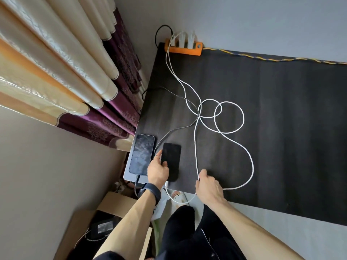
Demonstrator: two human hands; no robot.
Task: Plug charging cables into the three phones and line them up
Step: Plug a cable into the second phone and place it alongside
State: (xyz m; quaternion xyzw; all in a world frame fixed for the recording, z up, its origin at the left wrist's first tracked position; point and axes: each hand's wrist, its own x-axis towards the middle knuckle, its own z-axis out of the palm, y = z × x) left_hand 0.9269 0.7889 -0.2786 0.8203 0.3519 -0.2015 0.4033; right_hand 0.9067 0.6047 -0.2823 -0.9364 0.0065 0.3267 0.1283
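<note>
Head view of a dark tabletop (262, 128) at a room corner. Only two phones can be made out. The grey phone (141, 154) lies at the near-left corner of the tabletop, its near end taking a dark cable (136, 182) that drops below the edge and is lost among clutter. The black phone (171, 161) lies just right of it, partly covered by the left hand (157, 170), whose fingers grip its left edge; a white plug sits at its near end, though the joint itself is hidden behind the wrist and a dark wristwatch (150, 192). The right hand (208, 186) is closed around a white cable (196, 151) at the near edge; its fingertips are hidden. Several white cables loop and cross at mid-table, so individual runs are hard to trace, and a grey braided cable (176, 129) passes among them. All lead to chargers in an orange power strip (184, 48) at the far edge. Curtains (75, 72) hang at left; an open cardboard box (88, 231) sits on the floor below.
</note>
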